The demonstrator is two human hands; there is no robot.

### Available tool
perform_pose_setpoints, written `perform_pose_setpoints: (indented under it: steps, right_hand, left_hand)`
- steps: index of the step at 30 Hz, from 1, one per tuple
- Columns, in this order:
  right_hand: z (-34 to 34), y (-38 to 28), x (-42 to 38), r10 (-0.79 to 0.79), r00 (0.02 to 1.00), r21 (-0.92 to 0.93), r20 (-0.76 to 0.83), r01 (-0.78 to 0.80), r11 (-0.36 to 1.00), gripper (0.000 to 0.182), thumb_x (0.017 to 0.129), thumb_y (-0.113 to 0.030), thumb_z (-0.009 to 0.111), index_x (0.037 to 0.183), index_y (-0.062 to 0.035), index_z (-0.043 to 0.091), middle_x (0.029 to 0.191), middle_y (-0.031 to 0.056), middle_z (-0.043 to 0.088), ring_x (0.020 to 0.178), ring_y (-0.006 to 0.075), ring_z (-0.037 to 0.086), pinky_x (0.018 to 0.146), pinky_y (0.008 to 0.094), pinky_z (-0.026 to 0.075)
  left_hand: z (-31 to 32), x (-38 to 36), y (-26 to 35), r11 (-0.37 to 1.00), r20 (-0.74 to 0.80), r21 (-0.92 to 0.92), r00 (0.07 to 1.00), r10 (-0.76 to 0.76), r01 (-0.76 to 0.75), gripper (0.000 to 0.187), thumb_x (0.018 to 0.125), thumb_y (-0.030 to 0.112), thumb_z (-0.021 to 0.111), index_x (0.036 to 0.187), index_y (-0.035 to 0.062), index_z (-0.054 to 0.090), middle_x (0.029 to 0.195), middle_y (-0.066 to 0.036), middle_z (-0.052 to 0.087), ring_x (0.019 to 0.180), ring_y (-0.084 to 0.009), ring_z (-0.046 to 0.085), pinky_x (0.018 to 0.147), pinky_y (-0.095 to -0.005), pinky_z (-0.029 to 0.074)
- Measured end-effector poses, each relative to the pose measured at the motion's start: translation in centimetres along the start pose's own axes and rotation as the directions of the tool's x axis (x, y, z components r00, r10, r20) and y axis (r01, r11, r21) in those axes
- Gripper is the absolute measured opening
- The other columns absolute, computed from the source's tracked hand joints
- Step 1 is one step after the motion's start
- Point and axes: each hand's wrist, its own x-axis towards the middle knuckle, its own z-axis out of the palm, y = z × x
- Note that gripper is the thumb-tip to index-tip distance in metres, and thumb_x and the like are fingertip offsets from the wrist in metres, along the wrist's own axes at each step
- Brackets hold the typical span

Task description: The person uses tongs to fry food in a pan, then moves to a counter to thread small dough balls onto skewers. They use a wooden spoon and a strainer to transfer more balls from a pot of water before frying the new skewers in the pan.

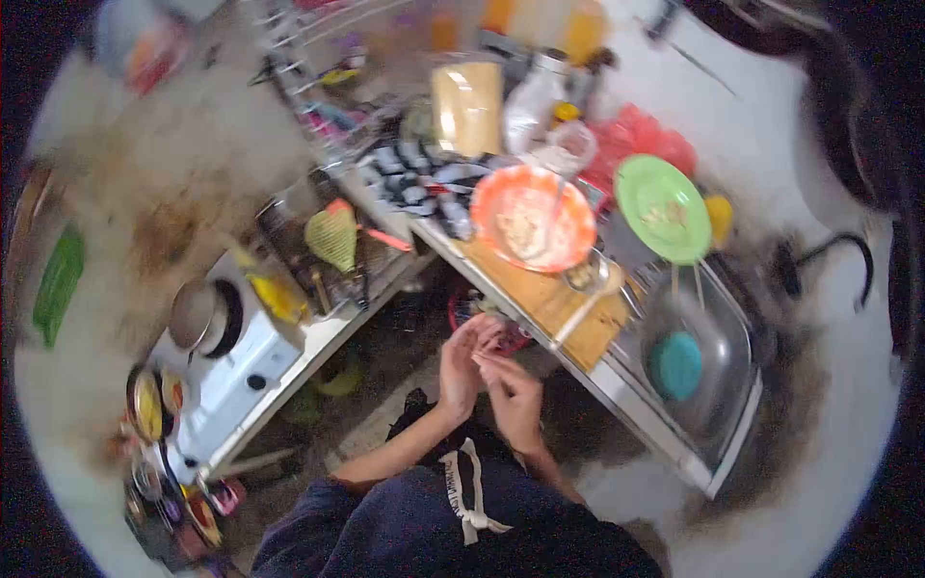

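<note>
Low in the frame, left hand [461,364] and right hand [513,397] raised together in front of the body, fingertips meeting at one spot just under the edge of the wooden counter board [564,306]. Fingers of both bent inward and touching each other; something small perhaps pinched between them, but too blurred to tell what, and cannot tell if the grip is closed on anything. Left palm turned toward the right one, right knuckles facing up.

Just beyond the fingertips, partly hidden behind them, a round red rim [515,339] under the counter edge. Farther up from the grip, on the board, a wide orange plastic bowl [533,218] with pale food and a thin utensil leaning inside. To the right of that bowl, a flat green round plate [663,209] with a little pale food. Right of the hands, a steel sink basin [725,380] holding a teal round lid or dish [675,365]. Left of the hands, well apart, a white two-burner stove [252,358] carrying a grey metal pot [196,313]. Beside the stove, a yellow-green mesh fan-shaped thing [332,237] on a dark rack. Below the hands, dark blue clothing with a white drawstring [468,498].
</note>
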Motion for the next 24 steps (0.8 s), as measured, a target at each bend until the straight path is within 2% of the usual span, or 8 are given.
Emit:
perform_pose_setpoints:
  steps: [3, 8, 10, 14, 15, 20, 21, 24]
  right_hand:
    - [4.3, 1.2, -0.5, -0.119, 0.936, 0.015, 0.331, 0.12, 0.993, 0.039, 0.088, -0.011, 0.036, 0.124, 0.0047, 0.036, 0.131, 0.0202, 0.033, 0.123, 0.0299, 0.031, 0.101, 0.0341, 0.022]
    - [10.1, 5.3, 2.0, 0.175, 0.842, 0.344, 0.51, -0.386, 0.856, 0.055, 0.092, -0.037, 0.011, 0.135, -0.0027, 0.011, 0.143, 0.0072, 0.004, 0.131, 0.0235, 0.002, 0.105, 0.0323, 0.002]
    - [13.4, 3.9, 0.9, 0.102, 0.784, 0.321, 0.612, -0.365, 0.874, 0.055, 0.092, -0.037, 0.012, 0.135, -0.0027, 0.011, 0.143, 0.0074, 0.004, 0.131, 0.0233, 0.002, 0.105, 0.0327, 0.002]
    - [18.5, -0.9, -4.2, -0.077, 0.727, 0.322, 0.683, -0.205, 0.924, 0.055, 0.091, -0.037, 0.015, 0.135, -0.0027, 0.012, 0.143, 0.008, 0.002, 0.131, 0.0228, 0.001, 0.105, 0.0342, 0.002]
    - [18.4, -2.6, -6.3, -0.1, 0.625, 0.183, 0.774, -0.071, 0.98, 0.055, 0.092, -0.036, 0.014, 0.135, -0.0033, 0.012, 0.143, 0.0099, 0.003, 0.131, 0.0243, 0.002, 0.105, 0.0356, 0.001]
    - [25.7, -2.9, -7.3, -0.229, 0.628, 0.186, 0.744, 0.135, 0.973, 0.055, 0.092, -0.037, 0.016, 0.135, -0.003, 0.016, 0.142, 0.0121, 0.005, 0.131, 0.0266, 0.001, 0.105, 0.0376, 0.0]
    - [27.6, -1.6, -7.3, -0.24, 0.643, 0.221, 0.727, 0.112, 0.969, 0.054, 0.092, -0.036, 0.021, 0.134, -0.0029, 0.017, 0.142, 0.0134, 0.005, 0.131, 0.0281, 0.0, 0.104, 0.0382, -0.001]
    - [33.7, 0.6, -9.2, -0.114, 0.691, 0.15, 0.714, 0.009, 0.989, 0.054, 0.092, -0.034, 0.024, 0.135, -0.0031, 0.014, 0.142, 0.015, 0.002, 0.131, 0.03, -0.001, 0.104, 0.039, -0.001]
  left_hand:
    - [-1.7, 0.7, 2.0, 0.984, -0.109, 0.089, 0.98, 0.166, -0.157, 0.047, 0.089, 0.029, 0.03, 0.125, -0.0004, 0.035, 0.125, -0.01, 0.042, 0.118, -0.0213, 0.037, 0.102, -0.0316, 0.023]
    - [-5.1, -5.2, -0.6, 0.816, -0.158, 0.508, 0.901, 0.403, -0.276, 0.052, 0.092, 0.033, 0.022, 0.132, -0.0003, 0.017, 0.139, -0.01, 0.017, 0.129, -0.0185, 0.012, 0.105, -0.0333, 0.006]
    - [-6.3, -6.2, 0.6, 0.757, -0.259, 0.619, 0.855, 0.45, -0.211, 0.052, 0.092, 0.031, 0.021, 0.135, 0.0015, 0.012, 0.141, -0.01, 0.012, 0.131, -0.0183, 0.008, 0.106, -0.0344, 0.002]
    - [-14.0, -7.8, 6.1, 0.902, -0.364, 0.154, 0.825, 0.432, -0.404, 0.05, 0.092, 0.032, 0.026, 0.133, 0.0044, 0.023, 0.139, -0.009, 0.021, 0.13, -0.0185, 0.014, 0.106, -0.0331, 0.008]
    - [-13.9, -8.3, 9.4, 0.871, -0.576, -0.254, 0.789, 0.213, -0.42, 0.046, 0.092, 0.029, 0.026, 0.13, 0.0039, 0.028, 0.138, -0.008, 0.025, 0.129, -0.0192, 0.019, 0.105, -0.0294, 0.011]
    - [-19.0, -13.3, 7.9, 0.818, -0.512, 0.017, 0.698, 0.501, -0.574, 0.053, 0.091, 0.038, 0.028, 0.133, 0.0053, 0.024, 0.137, -0.006, 0.026, 0.128, -0.0187, 0.02, 0.104, -0.032, 0.012]
    - [-16.1, -16.0, 10.7, 0.948, -0.623, 0.067, 0.729, 0.284, -0.312, 0.055, 0.091, 0.039, 0.027, 0.135, 0.0067, 0.02, 0.139, -0.006, 0.022, 0.129, -0.018, 0.015, 0.104, -0.0323, 0.01]
    - [-18.4, -19.5, 11.5, 0.94, -0.657, 0.207, 0.673, 0.339, -0.271, 0.058, 0.09, 0.043, 0.026, 0.136, 0.0083, 0.015, 0.141, -0.005, 0.017, 0.13, -0.0176, 0.01, 0.105, -0.0315, 0.007]
